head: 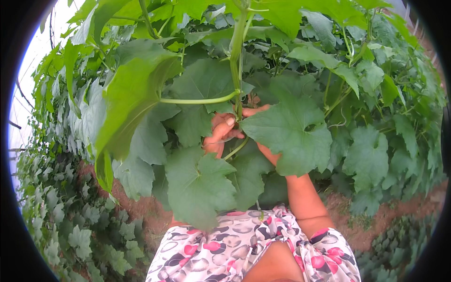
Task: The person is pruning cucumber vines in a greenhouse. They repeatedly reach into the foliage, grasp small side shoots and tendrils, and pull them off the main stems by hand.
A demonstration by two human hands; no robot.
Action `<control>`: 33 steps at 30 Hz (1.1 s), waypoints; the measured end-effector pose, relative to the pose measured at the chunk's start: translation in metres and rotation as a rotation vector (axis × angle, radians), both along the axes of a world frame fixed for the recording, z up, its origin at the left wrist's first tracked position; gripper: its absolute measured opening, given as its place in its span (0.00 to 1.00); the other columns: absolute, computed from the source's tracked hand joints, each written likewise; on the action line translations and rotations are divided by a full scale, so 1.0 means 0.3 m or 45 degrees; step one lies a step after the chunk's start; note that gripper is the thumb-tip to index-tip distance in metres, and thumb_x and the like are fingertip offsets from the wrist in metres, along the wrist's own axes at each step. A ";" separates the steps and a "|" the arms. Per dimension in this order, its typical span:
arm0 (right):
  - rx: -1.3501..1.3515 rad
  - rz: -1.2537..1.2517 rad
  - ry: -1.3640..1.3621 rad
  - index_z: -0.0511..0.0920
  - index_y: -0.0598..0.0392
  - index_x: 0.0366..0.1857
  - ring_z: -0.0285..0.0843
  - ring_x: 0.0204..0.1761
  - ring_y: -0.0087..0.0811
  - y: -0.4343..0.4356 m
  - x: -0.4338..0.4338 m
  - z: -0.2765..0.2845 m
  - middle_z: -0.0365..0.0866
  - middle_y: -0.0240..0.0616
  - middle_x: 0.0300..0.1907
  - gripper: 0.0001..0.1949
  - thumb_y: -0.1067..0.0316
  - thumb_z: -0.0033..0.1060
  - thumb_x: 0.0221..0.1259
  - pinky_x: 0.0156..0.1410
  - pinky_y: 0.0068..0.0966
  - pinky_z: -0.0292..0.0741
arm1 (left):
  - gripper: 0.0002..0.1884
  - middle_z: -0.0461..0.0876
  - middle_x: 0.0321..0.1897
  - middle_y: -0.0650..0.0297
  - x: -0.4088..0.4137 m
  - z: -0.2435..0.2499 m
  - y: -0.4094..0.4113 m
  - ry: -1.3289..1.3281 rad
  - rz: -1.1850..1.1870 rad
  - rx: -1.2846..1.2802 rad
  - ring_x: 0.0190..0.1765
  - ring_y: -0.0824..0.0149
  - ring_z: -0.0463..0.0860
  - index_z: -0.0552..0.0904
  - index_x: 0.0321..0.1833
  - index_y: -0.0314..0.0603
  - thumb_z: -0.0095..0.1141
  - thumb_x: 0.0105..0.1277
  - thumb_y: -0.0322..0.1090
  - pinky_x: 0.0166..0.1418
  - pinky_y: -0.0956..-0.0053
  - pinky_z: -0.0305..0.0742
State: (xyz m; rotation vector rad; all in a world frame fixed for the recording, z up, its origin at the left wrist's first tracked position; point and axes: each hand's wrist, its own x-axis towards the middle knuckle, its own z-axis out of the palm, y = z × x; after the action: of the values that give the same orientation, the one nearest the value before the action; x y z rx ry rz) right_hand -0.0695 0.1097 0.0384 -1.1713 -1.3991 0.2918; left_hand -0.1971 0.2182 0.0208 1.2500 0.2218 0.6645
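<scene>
A thick green vine stem (pixel 235 67) hangs down the middle, with a thin pale strand of twine (pixel 240 68) running along it. My left hand (pixel 220 134) has its thumb and bent fingers closed at the lower part of this stem. A thin translucent strand crosses those fingers. From the other side, my right hand (pixel 254 110) reaches in with fingers at the stem; a broad lobed leaf (pixel 292 132) hides most of it, so its grip is unclear. Another large leaf (pixel 201 179) hangs below my left hand and covers much of that forearm.
A long leaf stalk (pixel 201 101) juts left from the stem to a big bright leaf (pixel 130 95). Dense vines surround both hands. Bare soil (pixel 141 211) shows below, with low leafy plants (pixel 84 239) at lower left. Pale sheeting (pixel 26 77) stands at far left.
</scene>
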 end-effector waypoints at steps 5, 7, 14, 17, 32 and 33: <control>0.189 -0.240 -0.243 0.79 0.58 0.40 0.77 0.39 0.28 0.017 0.016 -0.035 0.79 0.37 0.40 0.09 0.76 0.61 0.55 0.45 0.23 0.75 | 0.25 0.79 0.41 0.60 0.023 -0.039 0.016 -0.052 0.052 0.285 0.40 0.70 0.78 0.75 0.49 0.31 0.52 0.65 0.51 0.41 0.78 0.72; 0.084 -0.184 0.023 0.79 0.59 0.39 0.77 0.39 0.28 0.011 -0.008 -0.035 0.80 0.37 0.39 0.08 0.75 0.61 0.55 0.45 0.23 0.75 | 0.25 0.80 0.38 0.61 0.031 -0.050 0.008 -0.091 0.114 0.246 0.38 0.71 0.78 0.75 0.51 0.32 0.53 0.66 0.51 0.38 0.79 0.71; -0.001 -0.272 -0.116 0.79 0.56 0.38 0.78 0.40 0.28 -0.033 0.017 -0.008 0.80 0.34 0.38 0.08 0.71 0.64 0.55 0.44 0.25 0.75 | 0.19 0.79 0.35 0.66 0.063 -0.027 0.004 -0.047 0.049 0.261 0.35 0.75 0.76 0.76 0.52 0.37 0.49 0.69 0.45 0.36 0.83 0.68; 0.048 -0.390 -0.159 0.79 0.55 0.39 0.78 0.39 0.29 -0.035 -0.004 -0.015 0.80 0.33 0.38 0.09 0.70 0.64 0.55 0.44 0.26 0.75 | 0.19 0.79 0.37 0.66 0.078 -0.063 0.025 -0.082 0.072 0.228 0.34 0.76 0.75 0.76 0.54 0.37 0.50 0.69 0.45 0.35 0.83 0.67; -0.387 -0.452 -0.432 0.69 0.51 0.59 0.72 0.57 0.30 -0.020 0.040 -0.193 0.73 0.34 0.57 0.21 0.61 0.55 0.62 0.58 0.28 0.72 | 0.17 0.74 0.58 0.55 0.086 -0.029 0.058 -0.091 -0.097 0.122 0.54 0.66 0.76 0.79 0.46 0.31 0.46 0.71 0.41 0.58 0.69 0.70; -0.270 -0.547 -0.457 0.72 0.52 0.52 0.74 0.52 0.30 -0.011 0.038 -0.190 0.75 0.34 0.50 0.16 0.64 0.57 0.60 0.53 0.27 0.72 | 0.17 0.75 0.57 0.56 0.087 -0.040 0.073 -0.070 -0.115 0.112 0.51 0.68 0.76 0.79 0.46 0.32 0.46 0.71 0.41 0.55 0.71 0.71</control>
State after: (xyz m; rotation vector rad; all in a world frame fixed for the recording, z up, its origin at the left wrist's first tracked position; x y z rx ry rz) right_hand -0.0581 0.1064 -0.0186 -1.7274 -1.3984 -0.0825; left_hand -0.1710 0.2401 0.0089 1.3163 0.0905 0.6356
